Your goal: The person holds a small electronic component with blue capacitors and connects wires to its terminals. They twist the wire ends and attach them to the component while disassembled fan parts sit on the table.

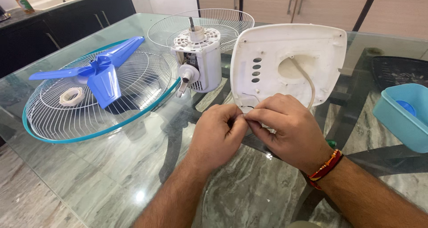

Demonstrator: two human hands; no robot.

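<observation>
Glass table (111, 174): clear top over a marbled floor; it bears every part listed below.
Front grille (67, 121): round white wire guard with a teal rim, lying flat at the left.
Rear grille (227, 22): white wire guard, lying behind the motor housing.
Base cover (285, 45): white, squarish plastic shell standing tilted on its edge, inner side toward the camera, just beyond both hands; a pale cord (307, 83) runs from its central opening.
Fan blade (100, 72): blue, three-winged, resting on the front grille.
Motor housing (198, 58): white, upright, between the two grilles.
Teal tub (403, 116): at the right edge.
Right hand (292, 127): fingers pinched on a thin wire (249, 96) at the cover's lower edge; red wristband.
Left hand (220, 134): fingertips curled in, meeting the right hand at the same wire.
Lock nut (71, 96): white ring on the front grille.
</observation>
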